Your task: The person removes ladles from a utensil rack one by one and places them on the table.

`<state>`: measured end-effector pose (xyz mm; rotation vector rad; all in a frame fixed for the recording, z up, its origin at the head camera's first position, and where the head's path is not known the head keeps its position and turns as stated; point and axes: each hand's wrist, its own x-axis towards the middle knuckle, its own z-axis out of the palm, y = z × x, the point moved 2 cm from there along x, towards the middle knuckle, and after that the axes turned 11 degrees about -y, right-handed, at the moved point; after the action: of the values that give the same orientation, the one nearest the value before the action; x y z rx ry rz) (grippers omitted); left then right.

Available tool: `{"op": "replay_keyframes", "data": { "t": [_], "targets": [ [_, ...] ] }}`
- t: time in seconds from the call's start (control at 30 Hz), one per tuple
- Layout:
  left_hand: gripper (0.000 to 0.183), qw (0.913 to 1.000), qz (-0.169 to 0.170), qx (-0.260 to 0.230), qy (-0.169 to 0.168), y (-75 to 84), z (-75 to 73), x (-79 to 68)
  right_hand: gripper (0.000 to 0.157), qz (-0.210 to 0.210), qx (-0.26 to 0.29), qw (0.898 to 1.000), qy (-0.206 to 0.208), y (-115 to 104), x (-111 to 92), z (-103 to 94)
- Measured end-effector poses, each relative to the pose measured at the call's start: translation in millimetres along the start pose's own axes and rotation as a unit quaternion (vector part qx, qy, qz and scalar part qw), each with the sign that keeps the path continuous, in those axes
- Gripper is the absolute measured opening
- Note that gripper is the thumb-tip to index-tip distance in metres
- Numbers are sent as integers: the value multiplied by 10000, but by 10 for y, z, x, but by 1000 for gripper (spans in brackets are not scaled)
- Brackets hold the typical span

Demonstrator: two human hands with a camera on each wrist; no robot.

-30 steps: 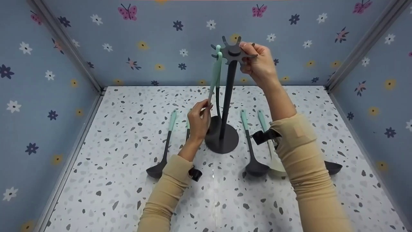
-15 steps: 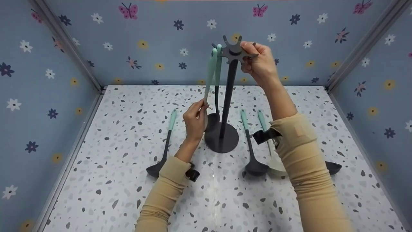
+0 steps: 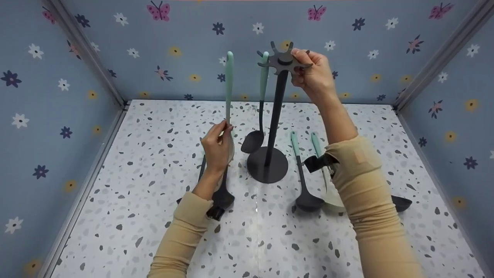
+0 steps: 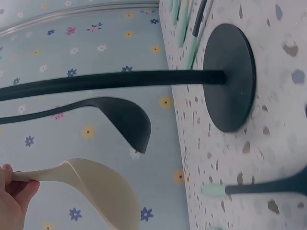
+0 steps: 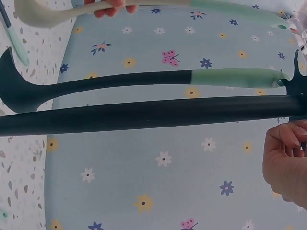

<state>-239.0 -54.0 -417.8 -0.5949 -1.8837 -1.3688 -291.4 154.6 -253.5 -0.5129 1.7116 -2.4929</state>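
My left hand (image 3: 217,148) pinches the stem of a cream ladle (image 4: 103,187) with a mint handle (image 3: 229,81). It holds the ladle upright in the air, left of a dark utensil stand (image 3: 276,112) and apart from it. In the head view the hand mostly covers the ladle's bowl. My right hand (image 3: 315,75) grips an arm of the stand's hooked top (image 3: 285,61). From a hook on the left side of that top hangs a black ladle (image 5: 120,79) with a mint handle, its bowl above the stand's round base (image 3: 267,170).
Right of the stand lie a black ladle (image 3: 307,199), a pale utensil (image 3: 332,199) and another dark one (image 3: 401,203), partly under my right sleeve. Two dark utensils lie on the left, one a ladle (image 3: 224,197). Flowered panels (image 3: 185,50) enclose the speckled table (image 3: 127,173).
My left hand has drawn the cream ladle off the stand's top and moved it left, clear of the hooks. My right hand keeps its grip on the stand.
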Motion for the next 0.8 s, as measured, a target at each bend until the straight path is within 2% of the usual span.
{"op": "replay_keyframes", "data": {
  "t": [0.2,0.4,0.6,0.8],
  "targets": [
    [15,9976,-475,458,-194,-89,-229,-23,19,-4,79,10000,-6,-8,4,-2],
    [17,9874,-1177,950,-469,-223,-437,-92,18,-3,179,9998,-10,-12,-3,-6],
    [18,9677,-1925,1366,-881,-376,-629,-170,17,-18,189,9998,-16,-4,-3,-7],
    [18,9367,-2579,1959,-1331,-539,-796,-242,17,-21,157,9999,41,-9,-7,0]
  ]
}}
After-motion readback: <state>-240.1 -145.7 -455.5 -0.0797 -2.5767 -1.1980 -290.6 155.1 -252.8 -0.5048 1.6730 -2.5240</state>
